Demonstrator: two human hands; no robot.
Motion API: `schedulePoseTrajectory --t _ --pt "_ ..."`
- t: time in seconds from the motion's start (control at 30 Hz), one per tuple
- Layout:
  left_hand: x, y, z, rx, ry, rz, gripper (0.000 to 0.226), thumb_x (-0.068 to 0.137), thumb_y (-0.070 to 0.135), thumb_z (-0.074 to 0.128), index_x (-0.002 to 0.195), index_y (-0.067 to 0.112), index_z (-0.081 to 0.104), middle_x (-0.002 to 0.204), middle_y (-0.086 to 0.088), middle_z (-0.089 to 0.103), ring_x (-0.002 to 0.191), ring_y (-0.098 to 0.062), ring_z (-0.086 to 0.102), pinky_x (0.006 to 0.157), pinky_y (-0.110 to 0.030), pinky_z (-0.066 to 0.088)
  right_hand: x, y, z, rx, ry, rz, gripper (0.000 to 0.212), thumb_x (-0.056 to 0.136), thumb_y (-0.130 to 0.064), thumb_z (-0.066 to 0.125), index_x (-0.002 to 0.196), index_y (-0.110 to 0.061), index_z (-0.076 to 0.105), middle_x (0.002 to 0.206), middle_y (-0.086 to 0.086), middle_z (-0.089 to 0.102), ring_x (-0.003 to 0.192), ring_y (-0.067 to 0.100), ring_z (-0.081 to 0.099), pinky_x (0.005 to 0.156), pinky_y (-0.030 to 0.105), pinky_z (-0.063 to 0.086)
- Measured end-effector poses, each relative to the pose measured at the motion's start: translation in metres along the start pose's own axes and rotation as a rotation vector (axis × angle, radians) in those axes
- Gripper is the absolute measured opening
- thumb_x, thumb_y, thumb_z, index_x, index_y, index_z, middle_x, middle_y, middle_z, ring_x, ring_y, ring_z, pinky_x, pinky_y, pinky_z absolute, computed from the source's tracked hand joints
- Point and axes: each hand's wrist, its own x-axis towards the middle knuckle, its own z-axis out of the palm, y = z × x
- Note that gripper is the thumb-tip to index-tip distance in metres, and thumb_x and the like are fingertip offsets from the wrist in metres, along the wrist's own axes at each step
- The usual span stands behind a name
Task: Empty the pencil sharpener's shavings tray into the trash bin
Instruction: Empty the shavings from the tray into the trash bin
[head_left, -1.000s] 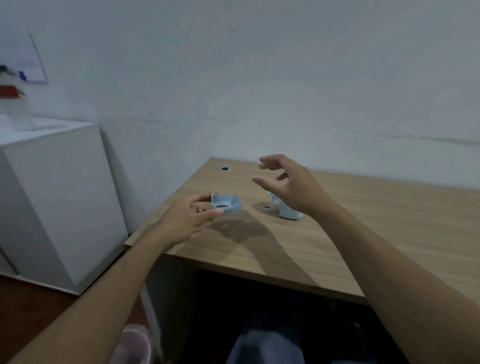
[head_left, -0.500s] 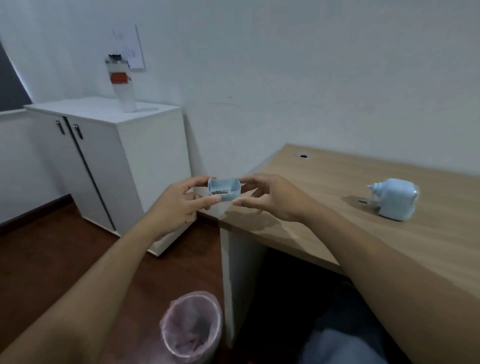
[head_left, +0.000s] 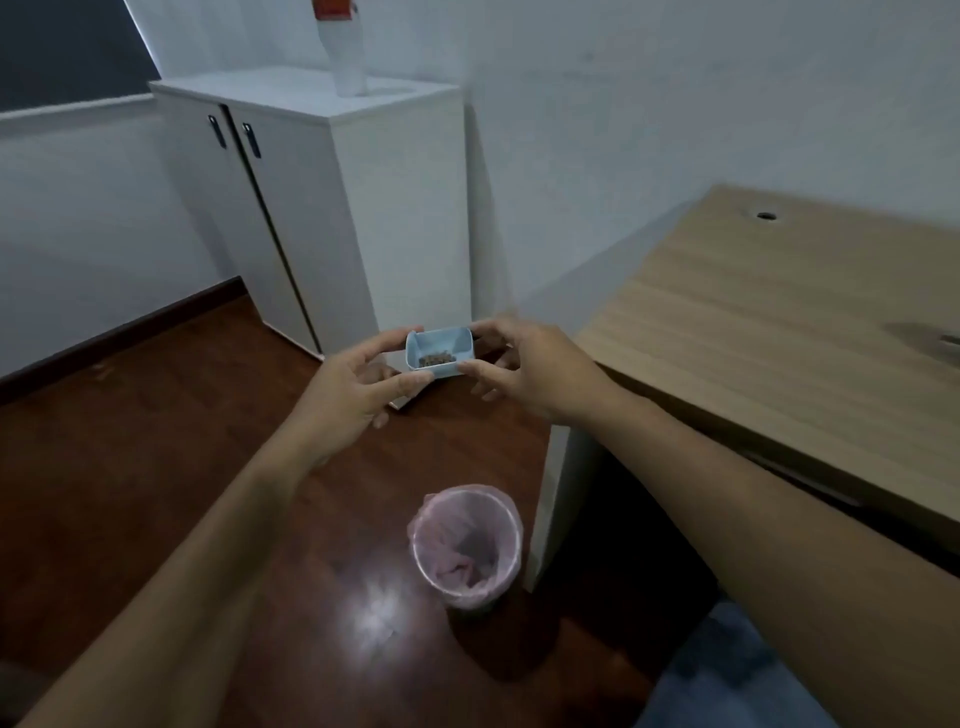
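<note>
Two hands hold the pale blue shavings tray (head_left: 440, 351) in the air, open side up. The left hand (head_left: 358, 387) has its fingers clamped on the tray's left end; the right hand (head_left: 524, 370) has its fingers clamped on the right end. A small heap of brown shavings (head_left: 435, 358) lies inside. The tray sits beyond the pink-lined trash bin (head_left: 466, 545), not over its mouth. The bin stands on the floor, just left of the counter (head_left: 769, 322).
</note>
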Motion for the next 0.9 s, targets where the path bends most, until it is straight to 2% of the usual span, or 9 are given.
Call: schedulePoseTrajectory --t 0.07,0.13,0.2,0.27,0.37,0.47,0.57,0.7,0.9 --pt "-0.004 -0.017 0.0 -0.007 0.022 -0.018 0.062 0.096 0.013 0.087 0.154 0.022 0.069 0.086 -0.026 0.069 0.06 -0.004 0.059 0.045 -0.02 0.045 0.0 0.01 0.019 0.021 -0.02 0.028 0.052 0.105 -0.036 0.078 0.152 -0.02 0.066 0.129 -0.001 0.083 0.085 0.008 0.087 0.084 0.033 0.072" --pt "-0.007 -0.037 0.002 -0.004 0.043 -0.037 0.062 0.095 0.011 0.088 0.154 0.019 0.07 0.09 -0.019 0.075 0.064 -0.001 0.064 0.045 -0.02 0.045 -0.003 0.022 0.038 0.095 -0.033 0.081 0.05 0.104 -0.035 0.08 0.15 -0.019 0.068 0.123 0.0 0.085 0.085 0.012 0.087 0.083 0.037 0.073" --pt "-0.009 -0.059 0.003 -0.014 0.062 -0.07 0.061 0.094 0.009 0.089 0.152 0.017 0.07 0.113 -0.02 0.082 0.069 -0.003 0.068 0.044 -0.022 0.045 -0.006 0.036 0.059 0.162 -0.046 0.144 0.048 0.102 -0.037 0.082 0.146 -0.021 0.071 0.118 -0.003 0.086 0.084 0.014 0.088 0.083 0.042 0.073" --pt "-0.014 -0.077 0.008 -0.008 0.07 -0.112 0.061 0.094 0.008 0.089 0.152 0.015 0.069 0.141 -0.01 0.078 0.072 -0.004 0.072 0.044 -0.022 0.045 -0.012 0.048 0.078 0.198 -0.068 0.212 0.049 0.101 -0.036 0.083 0.146 -0.023 0.07 0.123 -0.005 0.085 0.087 0.012 0.087 0.084 0.04 0.073" --pt "-0.026 -0.103 0.018 0.0 0.077 -0.183 0.056 0.093 0.015 0.091 0.146 0.019 0.07 0.15 -0.001 0.075 0.076 -0.004 0.078 0.045 -0.021 0.046 -0.024 0.062 0.101 0.263 -0.1 0.291 0.052 0.102 -0.031 0.082 0.15 -0.019 0.068 0.134 -0.007 0.08 0.104 0.01 0.083 0.083 0.027 0.071" --pt "-0.033 -0.132 0.027 -0.018 0.102 -0.284 0.047 0.091 0.021 0.094 0.132 0.023 0.071 0.151 -0.005 0.074 0.086 -0.012 0.081 0.045 -0.02 0.048 -0.036 0.077 0.122 0.371 -0.133 0.393 0.055 0.102 -0.028 0.082 0.153 -0.017 0.064 0.139 -0.002 0.075 0.105 0.015 0.083 0.081 0.03 0.072" --pt "-0.04 -0.154 0.039 -0.031 0.111 -0.353 0.051 0.09 0.026 0.095 0.133 0.017 0.07 0.144 -0.005 0.077 0.093 -0.019 0.082 0.048 -0.017 0.051 -0.047 0.093 0.143 0.419 -0.099 0.484 0.058 0.102 -0.027 0.082 0.154 -0.016 0.06 0.141 0.0 0.073 0.096 0.015 0.084 0.075 0.026 0.07" --pt "-0.05 -0.179 0.056 -0.036 0.101 -0.428 0.043 0.094 0.034 0.092 0.129 0.022 0.072 0.133 0.004 0.083 0.1 -0.022 0.083 0.053 -0.019 0.053 -0.061 0.11 0.167 0.484 -0.057 0.611 0.042 0.102 -0.027 0.083 0.139 -0.019 0.065 0.132 -0.003 0.074 0.091 0.017 0.085 0.075 0.029 0.071" --pt "-0.052 -0.208 0.075 -0.007 0.172 -0.522 0.03 0.101 0.034 0.084 0.123 0.014 0.076 0.112 -0.006 0.087 0.065 -0.001 0.075 0.046 -0.018 0.047 -0.07 0.13 0.201 0.533 0.01 0.704 0.016 0.108 -0.032 0.076 0.113 -0.026 0.062 0.124 0.001 0.076 0.069 0.009 0.083 0.059 0.023 0.064"
